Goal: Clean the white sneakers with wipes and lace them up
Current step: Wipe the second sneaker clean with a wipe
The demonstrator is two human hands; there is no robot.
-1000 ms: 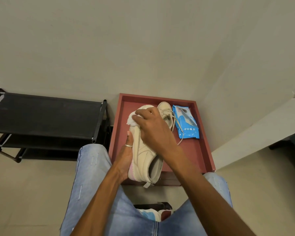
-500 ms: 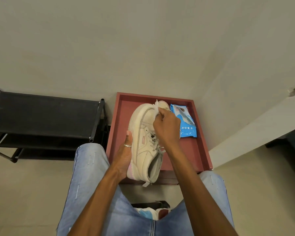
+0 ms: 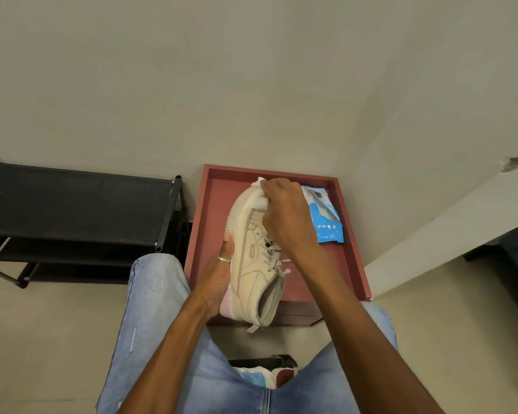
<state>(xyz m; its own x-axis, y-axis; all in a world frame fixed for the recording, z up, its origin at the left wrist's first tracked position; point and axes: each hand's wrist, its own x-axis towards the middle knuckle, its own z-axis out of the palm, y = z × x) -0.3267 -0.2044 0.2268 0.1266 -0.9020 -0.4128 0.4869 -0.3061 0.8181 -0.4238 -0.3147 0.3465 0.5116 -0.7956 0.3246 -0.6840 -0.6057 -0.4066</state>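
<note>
Left hand [image 3: 219, 282] cups the sole edge of the cream, smooth-leather sneaker [image 3: 251, 273] from the side, thumb lying up along it with a thin metal ring showing, while the right hand [image 3: 284, 216] pinches a crumpled white wipe [image 3: 259, 201] against the rounded toe cap. From my end the sneaker is held tipped on its side over the shallow, square, reddish tray [image 3: 213, 210], its flat grey laces [image 3: 271, 253] loosely threaded. I see a glossy blue wipes pack [image 3: 326, 225] lying flat in the tray's far right corner, and a black tube-framed shoe rack [image 3: 72, 204] with fabric shelves standing off to the left

Right hand [image 3: 284, 216] covers most of the wipe [image 3: 260, 203] and the pack's [image 3: 326, 224] edge.
</note>
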